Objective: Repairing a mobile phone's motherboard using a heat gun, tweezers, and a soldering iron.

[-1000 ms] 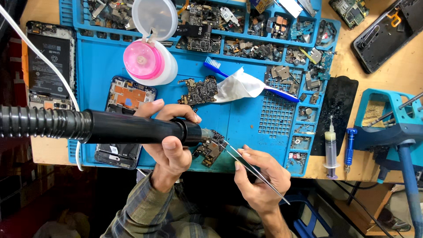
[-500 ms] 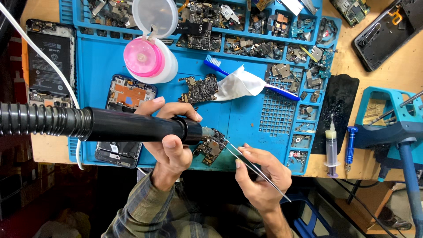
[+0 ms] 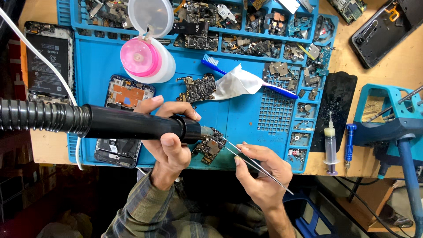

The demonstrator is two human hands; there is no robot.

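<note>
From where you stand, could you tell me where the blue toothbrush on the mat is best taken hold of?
Grip the blue toothbrush by its bare handle end on the right, coming from above. Its middle lies under the white cloth, and the bristle head sits close to the pink-lidded bottle.

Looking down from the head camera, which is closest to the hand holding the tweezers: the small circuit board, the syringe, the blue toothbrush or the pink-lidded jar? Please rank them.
From the right hand:
1. Small circuit board, just to its left, at the tweezers' tips.
2. Syringe, off to the right by the mat's edge.
3. Blue toothbrush, farther up the mat, partly under a white cloth.
4. Pink-lidded jar, far upper left.
</note>
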